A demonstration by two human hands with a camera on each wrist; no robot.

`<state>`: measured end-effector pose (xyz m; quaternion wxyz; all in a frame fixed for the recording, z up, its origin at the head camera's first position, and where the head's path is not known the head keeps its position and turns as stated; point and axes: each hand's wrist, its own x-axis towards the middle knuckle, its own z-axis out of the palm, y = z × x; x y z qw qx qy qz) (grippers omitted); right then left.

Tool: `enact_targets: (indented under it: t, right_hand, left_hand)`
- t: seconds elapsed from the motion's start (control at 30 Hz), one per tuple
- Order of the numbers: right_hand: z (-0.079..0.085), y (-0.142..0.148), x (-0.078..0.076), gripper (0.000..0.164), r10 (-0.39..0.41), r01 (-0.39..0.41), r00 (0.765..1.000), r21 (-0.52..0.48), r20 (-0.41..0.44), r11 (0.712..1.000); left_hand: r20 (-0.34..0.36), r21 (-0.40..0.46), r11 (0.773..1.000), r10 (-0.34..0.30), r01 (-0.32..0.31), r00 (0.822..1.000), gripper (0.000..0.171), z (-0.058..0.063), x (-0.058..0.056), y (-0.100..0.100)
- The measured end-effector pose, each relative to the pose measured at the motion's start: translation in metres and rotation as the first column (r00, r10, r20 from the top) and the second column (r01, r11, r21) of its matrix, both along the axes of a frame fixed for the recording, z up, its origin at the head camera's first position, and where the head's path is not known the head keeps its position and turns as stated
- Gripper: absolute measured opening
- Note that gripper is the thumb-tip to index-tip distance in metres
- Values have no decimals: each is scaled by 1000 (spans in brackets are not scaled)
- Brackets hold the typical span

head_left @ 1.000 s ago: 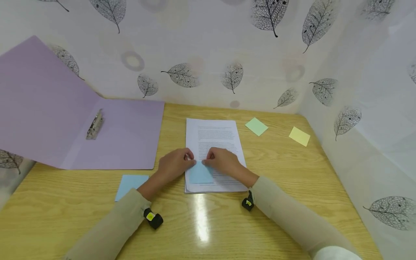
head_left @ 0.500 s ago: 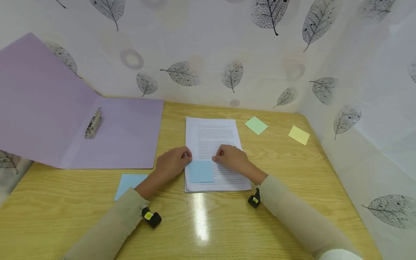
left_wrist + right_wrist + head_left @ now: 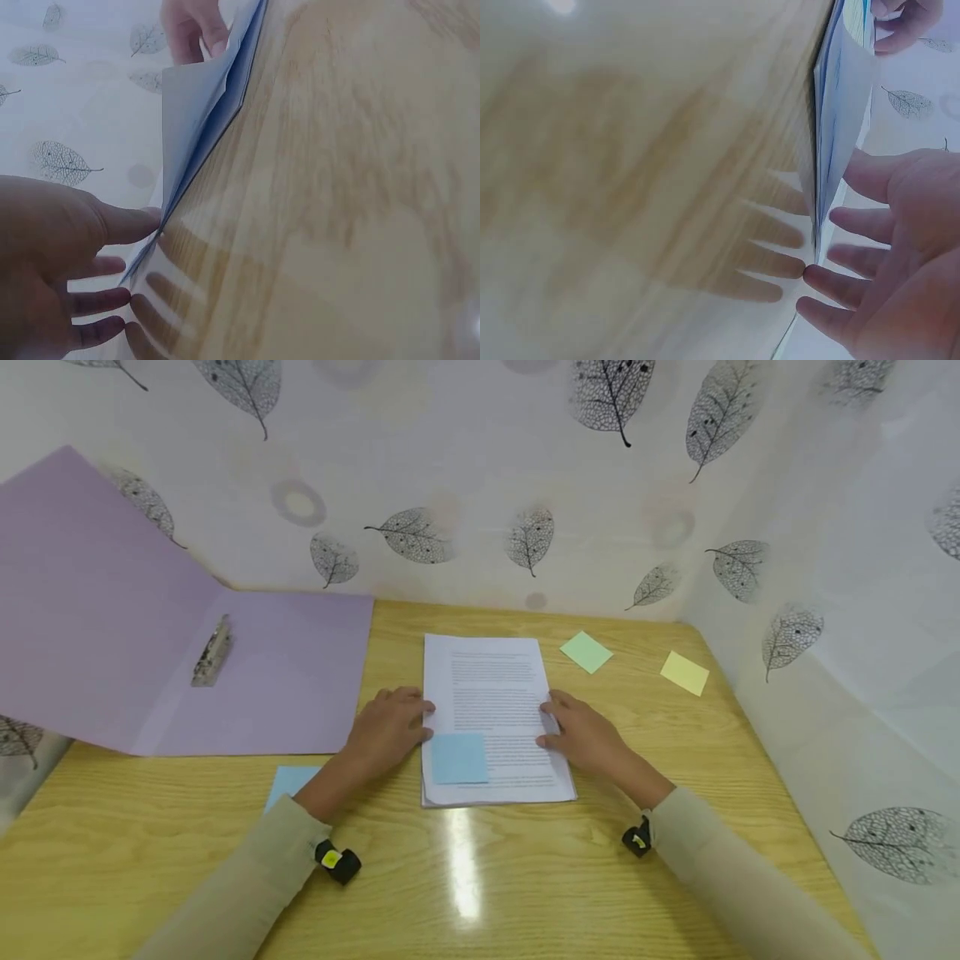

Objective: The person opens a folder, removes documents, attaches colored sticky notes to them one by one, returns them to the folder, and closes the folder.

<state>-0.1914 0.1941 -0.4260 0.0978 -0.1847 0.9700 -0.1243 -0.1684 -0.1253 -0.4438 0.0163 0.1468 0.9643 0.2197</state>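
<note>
A stack of printed sheets [image 3: 498, 681] lies in the middle of the wooden table, with a blue sticky note [image 3: 460, 758] flat on its lower left part. My left hand [image 3: 386, 727] is at the stack's left edge; in the left wrist view its thumb touches the paper edge and the other fingers are spread and nearly straight. At the right edge, my right hand [image 3: 588, 735] rests its thumb on the sheets' border, its fingers extended along the side in the right wrist view. The sheets look slightly separated along the near edge.
An opened purple folder [image 3: 300, 677] with a metal clip [image 3: 212, 652] lies to the left. Another blue note [image 3: 288, 785] is partly covered by the left forearm. Green [image 3: 587, 652] and yellow notes [image 3: 685, 673] lie back right. Leaf-patterned cloth [image 3: 480, 468] hangs behind the table [image 3: 555, 877].
My right hand has left the blue note's top edge and moved right to the stack's right edge. The left hand has loosened from the note's corner to the left edge, fingers spreading.
</note>
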Motion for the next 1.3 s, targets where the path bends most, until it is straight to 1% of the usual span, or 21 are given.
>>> enact_targets:
  t: [0.07, 0.17, 0.33, 0.43, 0.53, 0.6, 0.67, 0.73, 0.8, 0.9, 1.03, 1.1, 1.17, 1.23, 1.3]
  right_hand:
    - [-1, 2, 2, 62, 20, -20, 1000, -1, 20, 1000]
    - [0, 2, 5, 64, 33, -33, 999, 15, 22, 999]
    - [2, 1, 10, 63, 24, -24, 1000, 25, 10, 999]
    - [4, 3, 6, 57, 13, -12, 1000, -18, 9, 1000]
    - [5, 10, -8, 51, -31, 34, 999, -111, 26, 993]
    - [6, 17, -22, 50, -81, 89, 996, -193, 46, 977]
    - [7, 25, -38, 51, -126, 137, 990, -253, 61, 958]
    - [5, 35, -55, 54, -164, 175, 984, -281, 64, 943]
    - [1, 45, -72, 57, -199, 208, 978, -280, 61, 937]
    - [-5, 58, -96, 61, -236, 239, 971, -248, 43, 939]
    - [-11, 71, -118, 64, -270, 271, 962, -203, 34, 941]
    - [-13, 76, -125, 64, -283, 287, 958, -180, 49, 941]
    - [-14, 79, -130, 66, -299, 311, 950, -171, 89, 935]
    - [-12, 81, -132, 68, -313, 331, 941, -160, 127, 930]
    - [-10, 80, -132, 69, -318, 339, 937, -153, 146, 928]
  left_hand:
    - [-4, -14, 999, -30, 30, 1000, 39, -1, -1, -2]
    - [9, -30, 998, -58, 58, 998, 40, -1, -1, -3]
    - [14, -37, 996, -79, 80, 997, 42, -1, -2, -5]
    - [6, -24, 996, -83, 84, 996, 42, -1, -2, -7]
    - [9, -3, 996, -85, 85, 996, 43, -1, -2, -7]
    - [10, 10, 996, -85, 85, 996, 43, -2, -2, -8]
    - [14, 16, 996, -84, 84, 996, 44, -2, -2, -8]
    - [19, 18, 996, -83, 83, 996, 44, -3, -2, -8]
    - [26, 19, 997, -81, 81, 996, 44, -3, -2, -7]
    - [21, 14, 996, -84, 84, 996, 43, -3, -1, -7]
    - [11, 8, 996, -84, 84, 996, 43, -3, -1, -7]
    - [12, 4, 997, -81, 81, 997, 43, -3, -1, -7]
    - [14, 1, 997, -78, 78, 997, 43, -3, 0, -7]
    - [12, -4, 997, -78, 78, 997, 43, -4, 0, -7]
    - [15, -6, 997, -78, 78, 997, 44, -4, 0, -7]
